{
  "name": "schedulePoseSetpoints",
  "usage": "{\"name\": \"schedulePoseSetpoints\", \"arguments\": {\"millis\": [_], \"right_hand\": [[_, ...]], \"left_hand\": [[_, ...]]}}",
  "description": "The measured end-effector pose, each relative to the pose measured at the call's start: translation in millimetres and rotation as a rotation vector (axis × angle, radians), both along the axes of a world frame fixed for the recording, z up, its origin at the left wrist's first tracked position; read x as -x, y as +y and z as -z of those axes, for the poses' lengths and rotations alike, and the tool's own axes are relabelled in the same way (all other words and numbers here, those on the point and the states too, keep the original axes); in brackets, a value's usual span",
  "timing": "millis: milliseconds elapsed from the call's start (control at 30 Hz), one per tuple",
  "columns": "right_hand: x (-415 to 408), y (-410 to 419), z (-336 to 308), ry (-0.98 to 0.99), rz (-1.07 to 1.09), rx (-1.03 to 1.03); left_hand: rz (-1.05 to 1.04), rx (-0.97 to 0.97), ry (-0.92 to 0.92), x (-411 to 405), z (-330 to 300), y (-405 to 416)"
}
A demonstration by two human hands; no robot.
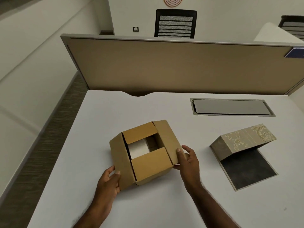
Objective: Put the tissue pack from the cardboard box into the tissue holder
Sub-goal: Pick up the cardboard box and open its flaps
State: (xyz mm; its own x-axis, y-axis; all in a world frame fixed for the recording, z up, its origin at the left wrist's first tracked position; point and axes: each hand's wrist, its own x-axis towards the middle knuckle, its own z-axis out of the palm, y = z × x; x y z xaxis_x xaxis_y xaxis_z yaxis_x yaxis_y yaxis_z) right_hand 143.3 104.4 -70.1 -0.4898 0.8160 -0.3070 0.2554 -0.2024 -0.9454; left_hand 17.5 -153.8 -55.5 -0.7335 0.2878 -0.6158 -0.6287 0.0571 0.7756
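Left hand [109,178] grips the near-left corner of the cardboard box [144,153], thumb on the side flap, fingers wrapped under/behind; not closed on anything else. Box sits mid-table [82,162], turned at an angle, top flaps partly folded in w/ a square gap in the middle. Tissue pack [138,148] shows white through that gap, so it's inside the box, between both hands and a bit farther out than them. Its long axis can't be told, mostly hidden by flaps. Right hand [187,159] holds the box's right flap edge, thumb on top, fingers behind; the pack looks about equally near either hand. Tissue holder [243,145] lies well to the right, lid propped open, so the right hand is nearer to it for the transfer, probably. Flaps need opening first.
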Motion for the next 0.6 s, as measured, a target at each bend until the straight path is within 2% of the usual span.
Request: {"name": "schedulePoseSetpoints", "arguments": {"millis": [67, 133, 233, 333, 433, 533, 600], "right_hand": [[0.9, 0.6, 2.5, -0.047, -0.040, 0.026], [1.3, 1.1, -2.6, -0.110, -0.054, -0.094], [1.0, 3.4, -24.8, -0.182, -0.035, -0.525], [6.5, 0.9, -50.9, -0.050, -0.126, -0.988], [19.1, -10.1, -72.5, 0.044, -0.447, -1.162], [32.0, -20.9, -78.9, -0.201, -0.942, -1.112], [37.0, -22.4, -75.7, -0.384, -1.132, -1.126]], "left_hand": [[0.016, 0.069, 0.030, 3.9, -1.2, 4.0], [0.032, 0.194, 0.189, 12.8, -9.4, 5.4], [0.108, 0.398, 0.579, 31.8, -28.5, 4.0], [0.192, 0.519, 1.014, 53.3, -47.2, 9.9], [0.453, 0.579, 1.222, 72.8, -58.6, 28.5], [0.783, 0.701, 1.243, 89.5, -58.4, 47.2], [0.886, 0.747, 1.187, 97.1, -58.3, 56.4]]}}
